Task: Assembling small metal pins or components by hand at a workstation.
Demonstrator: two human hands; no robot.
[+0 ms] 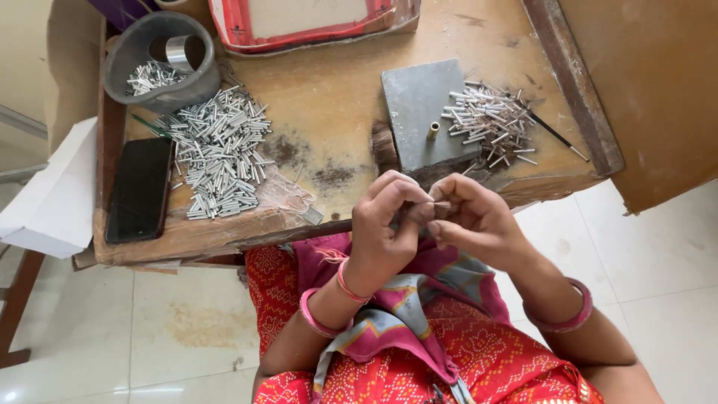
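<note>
Tabletop [329, 90] near edge: both hands, left hand [385, 224] and right hand [475, 221], pinch one small tube [434, 211]; loose grip could drop it floorward.

You have one view only, from the camera on your head, looking almost straight down past your chest and lap. It sits close over your left hand [385, 224] and right hand [475, 217], which meet near the picture's middle, at the near edge of the wooden table [329, 112]. The table fills the upper half (its far side cut off at the top), and pale floor tiles [658, 269] show on both sides.
</note>
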